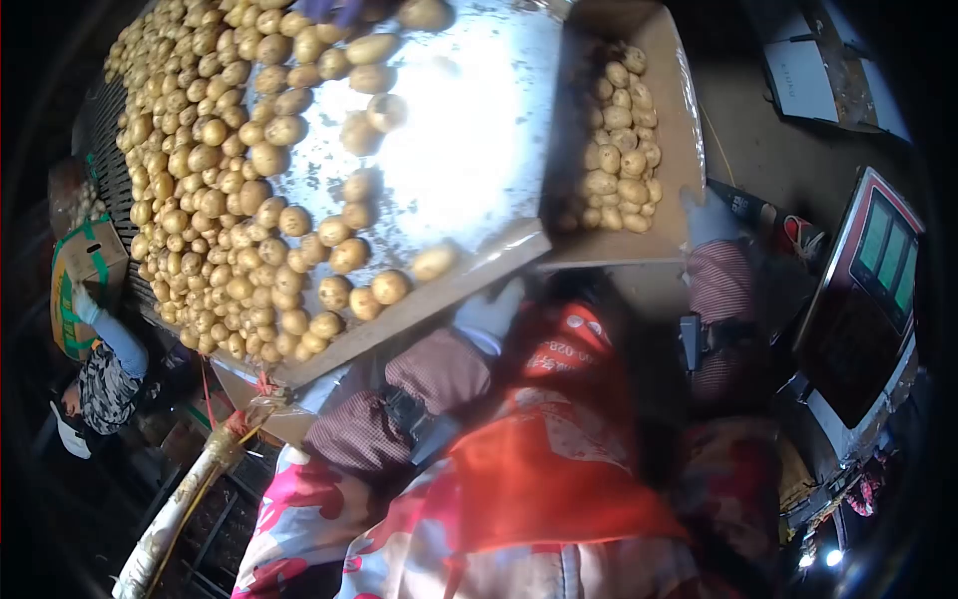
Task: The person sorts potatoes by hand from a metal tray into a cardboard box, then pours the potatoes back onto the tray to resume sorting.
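Observation:
My left hand (487, 313), in a pale glove, is just below the wooden rim (419, 304) of a metal sorting table (479, 130). Its fingers look apart, pointing toward the near left corner of a cardboard box (679, 100); I see nothing in them. My right hand (711, 220), also gloved, is at the box's right wall near its front corner, with its fingers against the cardboard. A layer of potatoes (624, 140) lies inside the box. Many more potatoes (215, 190) cover the left part of the table, with several loose ones near the rim.
A scale display (883, 250) stands at the right, and a white carton (808, 75) lies behind it. Another person's purple-gloved hand (334, 10) is at the table's top edge. At the left, a co-worker's sleeve (122, 349) reaches to a green-taped box (95, 260). A wrapped pole (185, 494) slants below.

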`<state>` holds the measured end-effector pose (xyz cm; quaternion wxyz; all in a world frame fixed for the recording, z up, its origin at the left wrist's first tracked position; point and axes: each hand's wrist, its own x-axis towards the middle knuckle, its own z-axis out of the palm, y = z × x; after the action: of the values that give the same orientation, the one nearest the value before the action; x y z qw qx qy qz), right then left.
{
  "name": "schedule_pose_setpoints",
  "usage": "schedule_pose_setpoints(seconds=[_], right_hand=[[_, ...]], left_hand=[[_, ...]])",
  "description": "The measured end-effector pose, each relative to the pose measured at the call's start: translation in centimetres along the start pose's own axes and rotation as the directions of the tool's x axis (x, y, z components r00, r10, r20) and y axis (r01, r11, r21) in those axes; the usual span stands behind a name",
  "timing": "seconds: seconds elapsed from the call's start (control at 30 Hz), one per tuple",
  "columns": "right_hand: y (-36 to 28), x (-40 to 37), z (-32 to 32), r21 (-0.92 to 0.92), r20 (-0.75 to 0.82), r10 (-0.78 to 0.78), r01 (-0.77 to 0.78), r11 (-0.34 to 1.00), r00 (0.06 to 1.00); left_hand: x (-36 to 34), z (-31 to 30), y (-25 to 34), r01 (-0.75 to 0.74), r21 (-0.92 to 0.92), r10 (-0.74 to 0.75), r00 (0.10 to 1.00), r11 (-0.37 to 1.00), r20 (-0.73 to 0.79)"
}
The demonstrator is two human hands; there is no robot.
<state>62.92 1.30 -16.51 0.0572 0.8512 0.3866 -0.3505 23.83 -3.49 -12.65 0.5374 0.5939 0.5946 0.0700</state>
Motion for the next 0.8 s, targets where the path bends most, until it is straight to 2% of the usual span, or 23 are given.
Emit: schedule_pose_setpoints(seconds=[0.03, 0.1, 0.13, 0.17, 0.2, 0.27, 0.37, 0.4, 0.47, 0.57, 0.67, 0.73, 0.8], right_hand=[[1.9, 1.6, -0.3, 0.057, -0.014, 0.059, -0.058, 0.997, 0.998], [6.8, 4.1, 0.6, 0.012, -0.049, -0.018, 0.019, 1.0, 0.999], [10.0, 5.6, 2.1, -0.088, -0.076, -0.152, 0.145, 0.985, 0.985], [11.7, 5.8, 3.5, -0.104, -0.102, -0.199, 0.188, 0.977, 0.975], [13.5, 6.0, 4.9, -0.121, -0.128, -0.245, 0.23, 0.966, 0.961], [15.5, 3.2, 6.4, -0.025, -0.158, -0.17, 0.168, 0.985, 0.973], [12.9, -2.8, 4.7, 0.035, -0.142, -0.056, 0.062, 0.997, 0.988], [11.7, -4.6, 4.0, 0.085, -0.138, -0.001, 0.013, 0.996, 0.99], [10.9, -6.3, 3.6, 0.308, -0.126, 0.162, -0.117, 0.944, 0.979], [14.1, -4.5, 6.7, 0.402, -0.187, -0.009, 0.085, 0.912, 0.982], [10.3, -3.4, 4.3, 0.381, -0.079, 0.128, -0.088, 0.92, 0.989], [11.1, -1.0, 5.7, 0.119, -0.116, -0.002, 0.016, 0.993, 0.993], [11.1, -0.4, 5.8, 0.14, -0.14, 0.088, -0.068, 0.988, 0.986]], left_hand=[[1.4, 1.0, 1.9, 0.02, -0.102, -0.027, 0.997, 0.995, -0.068], [4.0, 1.6, 7.8, 0.332, -0.141, -0.311, 0.939, 0.933, 0.148], [5.7, 2.9, 7.8, 0.4, -0.059, -0.384, 0.905, 0.915, 0.183], [7.4, 4.3, 7.8, 0.458, 0.028, -0.453, 0.865, 0.888, 0.217], [8.9, 7.4, 4.5, 0.441, 0.187, -0.473, 0.862, 0.878, 0.183], [9.5, 9.5, 4.7, 0.439, 0.486, -0.544, 0.834, 0.756, 0.093], [8.1, 9.0, 5.6, 0.405, 0.315, -0.457, 0.883, 0.858, 0.11], [8.3, 9.6, 4.3, 0.398, 0.338, -0.453, 0.885, 0.853, 0.103], [9.1, 11.8, -1.4, 0.384, 0.376, -0.444, 0.892, 0.843, 0.086], [9.3, 11.7, 0.1, 0.34, 0.496, -0.457, 0.879, 0.799, 0.135], [9.5, 11.2, 1.5, 0.204, 0.634, -0.441, 0.865, 0.746, 0.241], [9.6, 10.6, 1.8, 0.011, 0.736, -0.403, 0.842, 0.677, 0.359], [9.4, 10.6, 2.0, -0.129, 0.782, -0.375, 0.822, 0.61, 0.428]])
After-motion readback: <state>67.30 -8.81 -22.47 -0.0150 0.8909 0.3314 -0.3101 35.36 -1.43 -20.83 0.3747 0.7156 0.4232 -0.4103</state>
